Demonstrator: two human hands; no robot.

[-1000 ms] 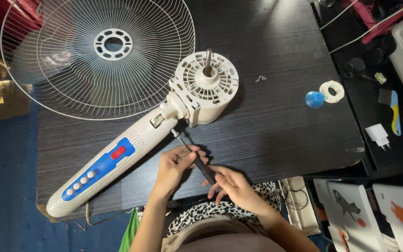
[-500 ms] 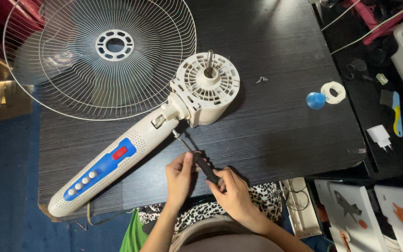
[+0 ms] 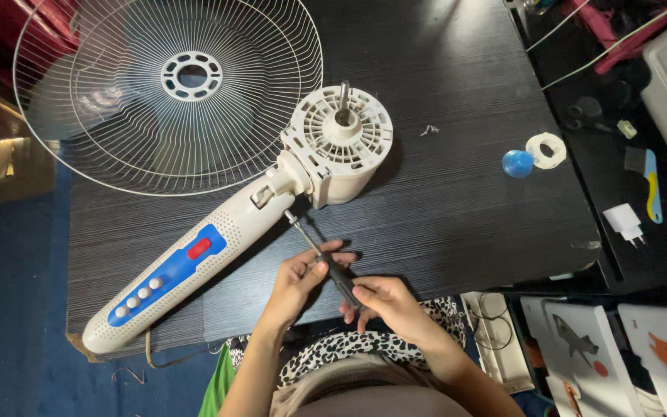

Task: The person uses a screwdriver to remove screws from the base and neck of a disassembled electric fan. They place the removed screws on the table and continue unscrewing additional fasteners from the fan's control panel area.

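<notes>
A white fan body (image 3: 233, 232) lies on the dark table (image 3: 457, 193), with a blue control panel and a red button on its stem. Its round motor housing (image 3: 341, 139) faces up with the shaft showing. My left hand (image 3: 299, 282) and my right hand (image 3: 384, 301) both grip a black-handled screwdriver (image 3: 326, 262). Its metal tip points up-left toward the neck joint of the fan, close to it.
A white wire fan grille (image 3: 171, 85) lies at the table's back left. A blue cap (image 3: 517, 164) and a white ring (image 3: 546, 150) sit at the right. A white plug adapter (image 3: 625, 222) and small tools lie further right. Boxes stand at the lower right.
My hands with the screwdriver have shifted slightly, and the left hand's grip on the shaft has tightened. The fan body has not moved.
</notes>
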